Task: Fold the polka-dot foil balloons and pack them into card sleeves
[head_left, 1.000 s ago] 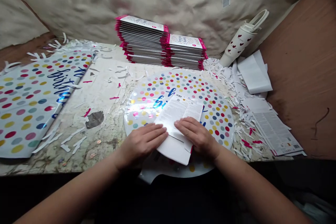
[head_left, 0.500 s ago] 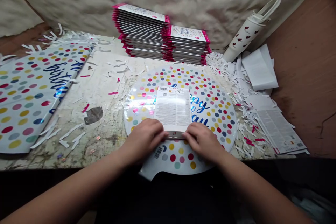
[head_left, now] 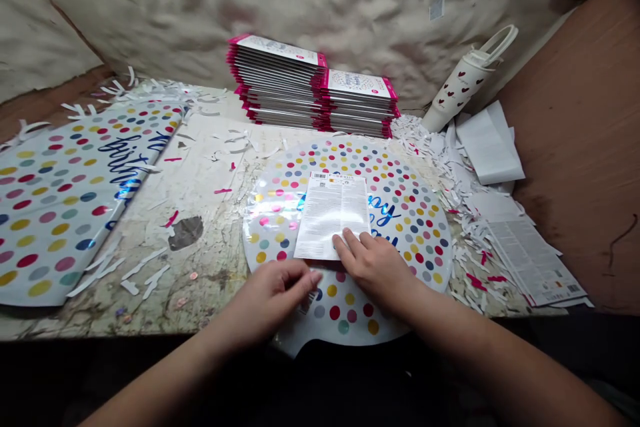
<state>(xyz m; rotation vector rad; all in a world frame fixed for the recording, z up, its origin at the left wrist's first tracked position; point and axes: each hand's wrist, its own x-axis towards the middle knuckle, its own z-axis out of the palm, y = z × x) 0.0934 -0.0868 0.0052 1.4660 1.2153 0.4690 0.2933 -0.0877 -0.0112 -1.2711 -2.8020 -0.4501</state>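
A flat round foil balloon [head_left: 410, 207] with coloured dots and blue lettering lies on the worktop in front of me. On its middle rests a white printed card [head_left: 330, 210]. My right hand [head_left: 375, 267] lies flat with its fingers stretched out, fingertips pressing the card's lower right corner. My left hand [head_left: 277, 290] sits just below the card's lower left corner, over the balloon's near part. Its fingers are pinched together at the tips, and what they pinch is too small to make out.
Two stacks of pink-edged packs [head_left: 310, 90] stand at the back. Another dotted balloon [head_left: 55, 193] lies at the left. A white bottle with red hearts [head_left: 457, 90] leans at the back right, with folded paper [head_left: 493, 147], printed leaflets [head_left: 533, 257] and several paper shreds [head_left: 465, 207].
The card went from tilted near the edge to straight on the balloon's middle. My right hand now presses flat on it, and my left hand has drawn back below it, pinched.
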